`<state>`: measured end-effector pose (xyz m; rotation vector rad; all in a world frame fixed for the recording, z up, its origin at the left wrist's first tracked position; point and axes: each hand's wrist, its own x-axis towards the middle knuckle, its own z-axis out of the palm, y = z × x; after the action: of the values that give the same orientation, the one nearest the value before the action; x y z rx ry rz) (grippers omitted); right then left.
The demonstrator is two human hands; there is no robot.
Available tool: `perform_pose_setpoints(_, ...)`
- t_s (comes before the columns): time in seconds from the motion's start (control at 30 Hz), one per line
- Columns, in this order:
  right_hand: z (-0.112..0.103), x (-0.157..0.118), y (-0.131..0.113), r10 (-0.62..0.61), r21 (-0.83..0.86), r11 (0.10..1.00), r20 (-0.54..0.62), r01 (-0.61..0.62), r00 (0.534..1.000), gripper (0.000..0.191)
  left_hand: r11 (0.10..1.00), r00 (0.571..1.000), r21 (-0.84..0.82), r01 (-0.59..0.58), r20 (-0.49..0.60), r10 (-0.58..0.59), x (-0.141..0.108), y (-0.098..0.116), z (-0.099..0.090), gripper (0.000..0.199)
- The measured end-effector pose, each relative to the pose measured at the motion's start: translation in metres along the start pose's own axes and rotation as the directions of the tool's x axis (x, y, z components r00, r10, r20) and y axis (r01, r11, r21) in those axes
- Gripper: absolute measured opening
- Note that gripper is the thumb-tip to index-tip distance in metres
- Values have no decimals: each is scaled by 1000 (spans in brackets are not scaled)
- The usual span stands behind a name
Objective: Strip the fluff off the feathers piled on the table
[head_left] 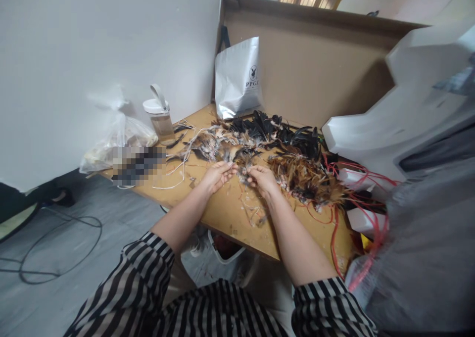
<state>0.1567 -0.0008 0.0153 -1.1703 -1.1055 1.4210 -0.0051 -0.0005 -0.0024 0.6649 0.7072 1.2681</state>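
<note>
Both hands meet over the table at the near edge of a long heap of feathers. My left hand [219, 175] has its thumb and forefinger pinched together; what lies between them is too small to make out. Facing it, the fingers of my right hand [261, 178] are closed at a small tuft of grey-brown feathers [243, 170]. Brown and tan feathers [208, 141] lie beyond my left hand, glossy black feathers [265, 125] behind them. Beside my right hand spreads a bundle of orange-brown feathers [300, 176].
On the wooden table [222, 213] stand a lidded bottle [159, 114], a knotted plastic bag [122, 134] and a silver pouch [239, 79]. Red strings [336, 243] hang at the right, by white foam [356, 139]. A cardboard panel [308, 65] rises behind. A black cable [59, 272] loops on the floor.
</note>
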Motion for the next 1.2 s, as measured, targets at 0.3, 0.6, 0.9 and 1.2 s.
perform_pose_setpoints(0.3,5,0,0,15,169,986,-8,-13,1000,24,1000,1000,8,19,7,-19,-2,1,4,5)
perform_pose_setpoints(0.6,4,0,-3,-52,162,986,13,50,999,30,1000,999,-6,19,36,-19,-1,0,1,5)
perform_pose_setpoints(0.9,12,-6,-6,-74,131,989,47,67,996,28,997,995,56,45,90,-50,-2,-3,1,9)
perform_pose_setpoints(1.2,16,-5,-1,-28,132,991,25,24,999,30,986,988,156,55,136,-76,-3,-6,1,16)
